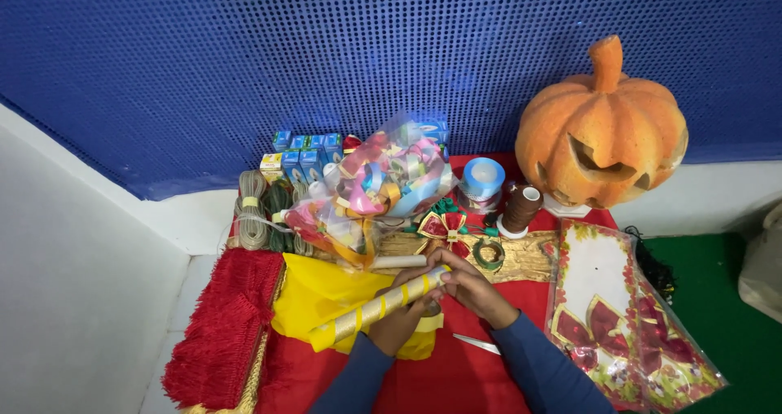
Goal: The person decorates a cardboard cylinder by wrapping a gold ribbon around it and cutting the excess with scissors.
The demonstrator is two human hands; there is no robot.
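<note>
Blue perforated wall behind; red cloth covers the table (456, 381).
Pumpkin (601, 129), carved, orange, sits at the far right corner. A flat clear packet (627, 316) of red bows lies along the right edge. A red fringe (220, 332) hangs over the left edge. A clear bag of ribbons (383, 186) sits at the far middle, with cord hanks and small blue boxes to its left, and a blue tape roll and brown thread spool to its right.

Roll (383, 304), gold with yellow stripes, lies slantwise over yellow cloth (314, 296) near the front middle. Left hand (399, 320) wraps it from below, grip closed on it. Right hand (472, 284) pinches its upper end with the fingertips.

Judgement: step in hand looks like working that end loose. Next move calls for a steady left hold while the right fingers peel.

Small scissors (476, 343) lie just beside the right wrist.
</note>
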